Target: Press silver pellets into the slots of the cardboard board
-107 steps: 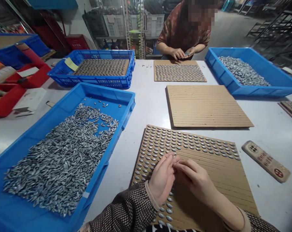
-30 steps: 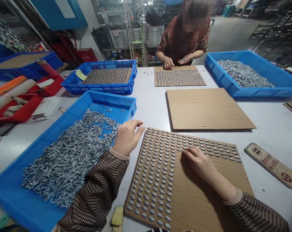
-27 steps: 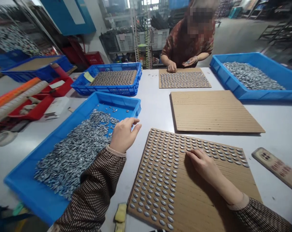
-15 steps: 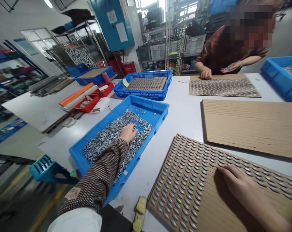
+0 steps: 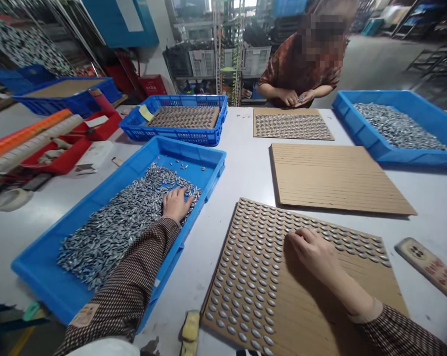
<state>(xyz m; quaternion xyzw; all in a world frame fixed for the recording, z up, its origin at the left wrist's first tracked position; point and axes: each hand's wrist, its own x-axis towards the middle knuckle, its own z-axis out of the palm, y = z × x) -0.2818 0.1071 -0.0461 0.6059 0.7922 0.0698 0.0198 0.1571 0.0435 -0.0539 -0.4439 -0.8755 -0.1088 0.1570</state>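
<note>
My left hand rests on a heap of small, silvery, pointed-oval metal pieces in a long blue tray. Its fingers are spread over the pieces. On the right, my right hand is over a cardboard board with rows of the same ovals. The fingertips are pinched together at the edge of the laid rows; whatever lies between them is hidden. Ovals cover the board's left side and far edge, while bare lined cardboard shows around my right wrist.
Plain lined cardboard sheets lie beyond the board. A phone lies at right, a yellow block near the front. Across the table a co-worker handles pieces above another board, between a blue basket and a blue tray.
The head view has turned right, bringing the phone and more of the right tray into sight. My left hand stays in the heap, my right at the rows. The co-worker's hands have come together.
</note>
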